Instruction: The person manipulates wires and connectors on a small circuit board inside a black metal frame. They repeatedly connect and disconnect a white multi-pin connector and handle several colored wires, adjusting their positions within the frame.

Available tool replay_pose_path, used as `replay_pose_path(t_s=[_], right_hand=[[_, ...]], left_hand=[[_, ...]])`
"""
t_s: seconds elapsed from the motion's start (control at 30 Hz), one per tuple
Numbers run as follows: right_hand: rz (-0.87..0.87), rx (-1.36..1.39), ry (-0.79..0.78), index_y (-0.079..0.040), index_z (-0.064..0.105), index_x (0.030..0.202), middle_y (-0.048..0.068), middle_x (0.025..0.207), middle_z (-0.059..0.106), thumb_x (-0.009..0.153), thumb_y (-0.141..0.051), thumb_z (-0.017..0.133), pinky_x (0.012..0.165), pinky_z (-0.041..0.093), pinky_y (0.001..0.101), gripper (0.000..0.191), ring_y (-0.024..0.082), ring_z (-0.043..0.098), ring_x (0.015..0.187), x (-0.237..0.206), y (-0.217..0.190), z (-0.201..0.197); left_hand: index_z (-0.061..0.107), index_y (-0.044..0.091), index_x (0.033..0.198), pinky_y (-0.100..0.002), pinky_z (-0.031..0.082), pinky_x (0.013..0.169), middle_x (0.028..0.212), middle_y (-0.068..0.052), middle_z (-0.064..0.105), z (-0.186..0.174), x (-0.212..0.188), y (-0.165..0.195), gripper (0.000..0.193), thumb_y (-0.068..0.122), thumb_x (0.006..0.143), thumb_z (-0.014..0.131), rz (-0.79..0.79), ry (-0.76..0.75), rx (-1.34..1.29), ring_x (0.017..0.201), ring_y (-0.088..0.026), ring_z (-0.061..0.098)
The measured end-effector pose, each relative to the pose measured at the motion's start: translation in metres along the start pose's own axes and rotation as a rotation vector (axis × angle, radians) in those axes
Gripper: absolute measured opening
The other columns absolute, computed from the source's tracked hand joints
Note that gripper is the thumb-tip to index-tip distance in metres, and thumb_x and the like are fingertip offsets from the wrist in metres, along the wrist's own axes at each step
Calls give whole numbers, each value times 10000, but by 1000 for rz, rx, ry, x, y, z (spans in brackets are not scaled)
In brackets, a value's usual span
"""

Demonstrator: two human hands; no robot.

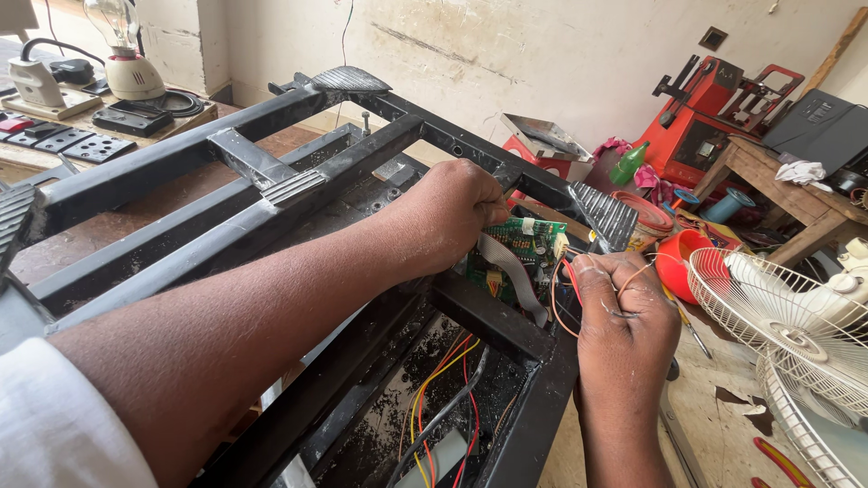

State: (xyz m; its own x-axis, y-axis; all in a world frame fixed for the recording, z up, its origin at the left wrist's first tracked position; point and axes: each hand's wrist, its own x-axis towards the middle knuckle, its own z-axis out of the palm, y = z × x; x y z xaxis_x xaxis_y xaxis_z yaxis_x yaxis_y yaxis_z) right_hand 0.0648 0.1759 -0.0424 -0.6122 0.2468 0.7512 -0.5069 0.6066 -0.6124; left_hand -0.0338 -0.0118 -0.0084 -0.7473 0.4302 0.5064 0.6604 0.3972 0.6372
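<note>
Gripping the top edge of the small green circuit board (520, 253), the left hand (457, 212) has its fingers clenched on it inside the black metal frame (271, 181). Just right, the right hand (624, 316) pinches thin orange wires (561, 303). White fan grille (778, 316) sits far right.

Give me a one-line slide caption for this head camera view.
Left hand steadies a green circuit board inside a black metal frame while right hand grips its red wires.
</note>
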Motion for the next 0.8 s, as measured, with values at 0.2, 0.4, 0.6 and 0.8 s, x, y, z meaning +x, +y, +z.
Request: replay_pose_path(t_s=[0.2,0.4,0.6,0.8], right_hand=[[-2,-5,4,44,692,932,15,846,633,1002,-19,666,747,457,207,98,44,547,790,-2,-3,0],[28,28,-1,49,683,926,7,854,622,1015,-24,658,751,441,202,118,35,528,796,-2,-4,0],[25,1,12,44,691,935,-1,850,627,1007,-37,663,746,448,200,112,33,538,787,-2,-4,0],[89,48,12,38,688,916,1,837,619,1012,-44,662,730,444,207,129,32,527,771,-3,-9,1]], left_hand=[[740,-1,904,-404,575,733,794,-214,726,1,1,-2,202,180,938,657,-24,-1,-6,808,-270,777],[759,0,892,-384,586,721,783,-213,727,4,4,-5,152,142,877,705,50,58,-22,763,-245,776],[763,1,896,-372,592,722,781,-201,741,5,5,-6,134,96,868,673,51,44,-53,768,-214,786],[744,-9,870,-389,570,719,769,-200,725,6,4,-4,168,150,886,690,16,49,-45,752,-240,761]])
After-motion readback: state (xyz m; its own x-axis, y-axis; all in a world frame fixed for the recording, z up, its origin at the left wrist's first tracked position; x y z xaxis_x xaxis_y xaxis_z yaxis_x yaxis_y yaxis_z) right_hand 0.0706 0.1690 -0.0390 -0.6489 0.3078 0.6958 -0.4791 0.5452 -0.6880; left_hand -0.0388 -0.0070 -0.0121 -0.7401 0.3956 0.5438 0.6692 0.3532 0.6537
